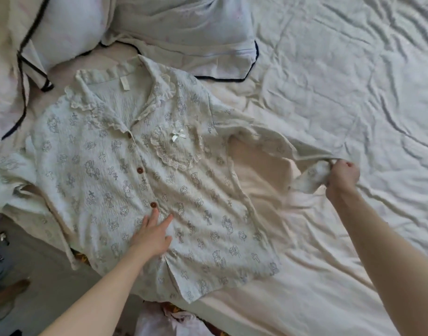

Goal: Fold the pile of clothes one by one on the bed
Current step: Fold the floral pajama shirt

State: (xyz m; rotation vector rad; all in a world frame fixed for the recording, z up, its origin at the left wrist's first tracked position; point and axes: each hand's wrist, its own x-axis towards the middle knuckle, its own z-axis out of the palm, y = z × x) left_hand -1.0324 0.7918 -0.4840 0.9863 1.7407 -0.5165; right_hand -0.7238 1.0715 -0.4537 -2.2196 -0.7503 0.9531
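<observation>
The printed pyjama shirt (pixel 125 170) lies face up, buttoned, on the bed (pixel 329 93). The left hand (pixel 152 235) presses flat on its lower front with straight fingers. The right hand (pixel 342 177) grips the end of its sleeve (pixel 280 144), stretched away from the shirt. Two pillows (pixel 179 27) lie just beyond its collar.

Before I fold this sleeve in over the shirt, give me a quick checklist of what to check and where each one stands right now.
1. Shirt lying face up and spread on the bed: ok.
2. Left hand pressing flat on the front below the lowest brown button, anchoring it: ok.
3. Right hand gripping the cuff of the pulled-out sleeve: ok.
4. That sleeve pulled straight: not ok, it is twisted and bunched near the cuff.
5. Other sleeve laid flat: not ok, it is rumpled at the bed's edge.
6. Hem fully on the bed: cannot tell.
</observation>
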